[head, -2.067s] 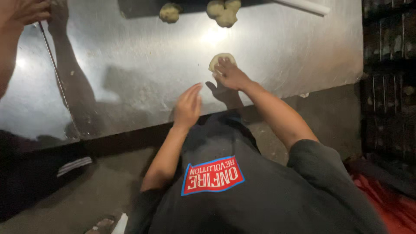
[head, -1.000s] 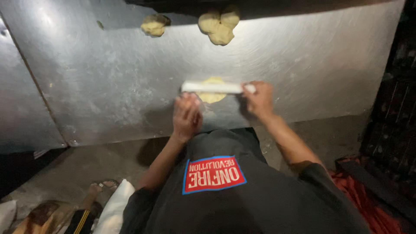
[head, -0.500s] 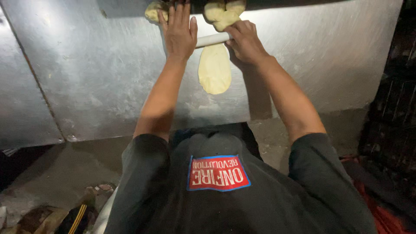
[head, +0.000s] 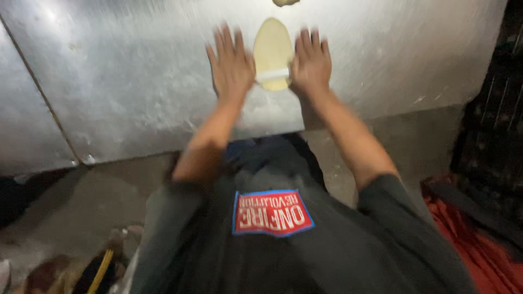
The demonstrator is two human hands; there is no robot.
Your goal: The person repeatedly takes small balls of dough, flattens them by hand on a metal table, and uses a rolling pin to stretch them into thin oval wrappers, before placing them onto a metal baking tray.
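A pale oval sheet of dough (head: 272, 41) lies flat on the steel table (head: 120, 92), stretched away from me. A white rolling pin (head: 272, 75) rests across its near end. My left hand (head: 231, 62) presses flat on the pin's left end, fingers spread. On the pin's right end my right hand (head: 311, 61) presses the same way. Most of the pin is hidden under both palms. The picture is blurred by motion.
A lump of dough (head: 284, 2) shows at the table's far edge, cut off by the frame. A dark rack (head: 493, 130) stands at the right, with red cloth (head: 479, 239) below it. Concrete floor (head: 81, 201) runs under the table's near edge.
My hands have drawn the rolling pin back toward me, from the dough's far end to its near end. The dough now lies longer and flatter than a second ago.
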